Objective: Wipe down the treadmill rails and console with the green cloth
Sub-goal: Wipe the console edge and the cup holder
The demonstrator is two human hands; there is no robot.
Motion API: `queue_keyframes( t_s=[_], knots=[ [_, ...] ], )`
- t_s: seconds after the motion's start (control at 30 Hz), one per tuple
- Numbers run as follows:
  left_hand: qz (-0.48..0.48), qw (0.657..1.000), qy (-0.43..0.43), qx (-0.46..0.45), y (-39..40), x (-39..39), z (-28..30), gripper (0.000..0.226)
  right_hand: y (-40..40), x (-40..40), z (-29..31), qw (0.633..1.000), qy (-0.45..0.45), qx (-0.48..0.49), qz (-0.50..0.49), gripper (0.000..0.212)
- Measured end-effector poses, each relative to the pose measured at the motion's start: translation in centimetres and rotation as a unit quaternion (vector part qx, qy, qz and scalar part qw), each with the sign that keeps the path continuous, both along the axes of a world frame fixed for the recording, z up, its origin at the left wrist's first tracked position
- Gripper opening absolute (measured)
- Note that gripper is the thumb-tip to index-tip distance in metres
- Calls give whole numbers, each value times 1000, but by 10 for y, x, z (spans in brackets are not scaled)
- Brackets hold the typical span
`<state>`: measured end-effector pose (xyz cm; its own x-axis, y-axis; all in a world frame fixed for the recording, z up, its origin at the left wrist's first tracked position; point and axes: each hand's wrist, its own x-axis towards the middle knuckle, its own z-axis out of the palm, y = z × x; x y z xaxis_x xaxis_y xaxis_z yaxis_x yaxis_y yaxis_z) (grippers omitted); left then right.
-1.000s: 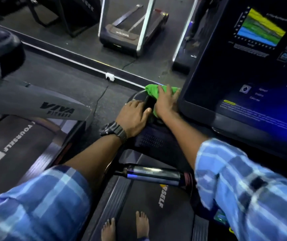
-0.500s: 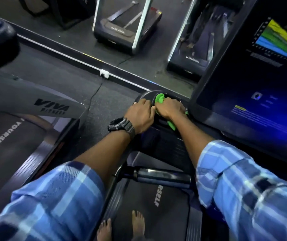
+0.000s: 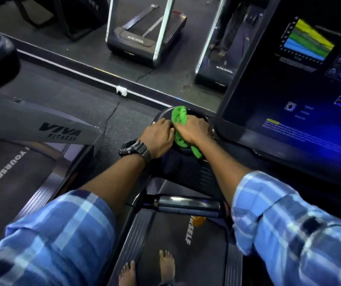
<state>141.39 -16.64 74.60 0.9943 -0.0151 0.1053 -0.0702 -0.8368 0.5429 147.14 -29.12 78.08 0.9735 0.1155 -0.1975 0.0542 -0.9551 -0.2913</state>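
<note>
The bright green, soft, bunched cleaning cloth [image 3: 179,120] lies crumpled in and over the round black cup-holder recess [image 3: 163,115] at the left end of the dark treadmill console [image 3: 188,168], just beside the lower left corner of the large glossy black touchscreen [image 3: 289,96]. The right hand [image 3: 194,130] has its fingers curled down over the cloth's middle, pressing it into the recess; the left hand [image 3: 158,136], with a dark chunky wristwatch [image 3: 135,150] behind it, curls its fingers at the cloth's left edge, though whether it pinches fabric or only steadies the rim is hard to tell. The cloth looks light, limp and easily folded, probably gripping well on plastic, so it is best held as a wad under the palm. Its long axis runs away from the person, one tail trailing back toward the right wrist, the other lump pointing toward the floor beyond.
</note>
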Motion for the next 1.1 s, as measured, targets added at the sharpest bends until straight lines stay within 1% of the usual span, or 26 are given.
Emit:
queue_keyframes(
  t_s=[0.07, 0.13, 0.23, 0.27, 0.3, 0.37, 0.4, 0.43, 0.47, 0.5, 0.53, 0.57, 0.6, 0.63, 0.67, 0.7, 0.73, 0.77, 0.8, 0.87, 0.9, 0.93, 0.97, 1.0, 1.07, 1.1],
  knots=[
    [13, 1000, -8, -24, 1, -2, 1, 38, -10, -17, -1, 996, -70, -23, 53, 44],
    [23, 999, -18, -40, 6, -7, 1, 41, -21, -36, -12, 979, -129, -37, 153, 39],
    [25, 998, -44, -42, 15, -21, -2, 41, -45, -49, -20, 941, -163, -20, 295, 53],
    [26, 997, -50, -45, 17, -26, -2, 44, -53, -50, -19, 915, -175, -55, 359, 59],
    [27, 997, -49, -48, 20, -30, -3, 46, -61, -52, -19, 873, -186, -111, 437, 60],
    [22, 998, -42, -34, 23, -38, -3, 46, -80, -51, -13, 761, -173, -208, 589, 54],
    [12, 999, -30, -17, 25, -43, -2, 45, -91, -49, -7, 716, -148, -233, 641, 50],
    [-3, 1000, -16, 1, 25, -47, -1, 43, -101, -46, 0, 680, -125, -245, 679, 46],
    [-18, 1000, 0, 18, 24, -51, 0, 42, -110, -43, 8, 656, -107, -253, 703, 45],
    [-30, 999, 7, 30, 23, -56, -1, 41, -115, -39, 13, 649, -102, -252, 711, 44],
    [-38, 999, 9, 37, 22, -60, -2, 41, -114, -35, 15, 668, -118, -238, 695, 44],
    [-40, 999, 10, 34, 20, -64, -3, 41, -107, -34, 13, 714, -149, -216, 650, 46],
    [-36, 999, 12, 26, 18, -66, -3, 38, -93, -39, 6, 782, -183, -185, 567, 51],
    [-27, 999, 15, 14, 17, -68, -4, 34, -72, -46, -5, 856, -199, -136, 457, 56],
    [-18, 1000, 13, 5, 15, -71, -4, 30, -50, -56, -15, 914, -185, -77, 352, 60],
    [-13, 1000, 5, 2, 14, -73, -4, 30, -30, -67, -24, 942, -169, -40, 287, 63],
    [-13, 1000, -2, 7, 15, -76, -3, 34, -19, -75, -30, 947, -162, -33, 274, 66],
    [-20, 1000, -6, 16, 15, -80, -2, 40, -21, -80, -33, 937, -169, -47, 302, 69],
    [-32, 999, -6, 34, 17, -82, -2, 44, -36, -80, -32, 912, -168, -69, 367, 69],
    [-45, 995, 13, 85, 21, -94, 1, 44, -78, -81, -22, 836, -129, -118, 520, 56],
    [-44, 994, 17, 102, 23, -99, 1, 44, -96, -79, -16, 797, -88, -146, 579, 49],
    [-37, 993, 15, 108, 25, -104, 1, 45, -106, -76, -10, 779, -63, -166, 601, 45],
    [-33, 994, 14, 107, 26, -110, 2, 46, -108, -71, -5, 791, -51, -166, 586, 45],
    [-32, 993, 6, 110, 25, -116, 3, 48, -97, -70, 1, 829, -62, -136, 538, 48],
    [-31, 993, -14, 114, 22, -129, 7, 45, -58, -77, 2, 914, -77, 9, 399, 60],
    [-21, 995, -5, 102, 22, -138, 10, 38, -33, -82, 0, 942, -54, 114, 312, 62]
  ],
)
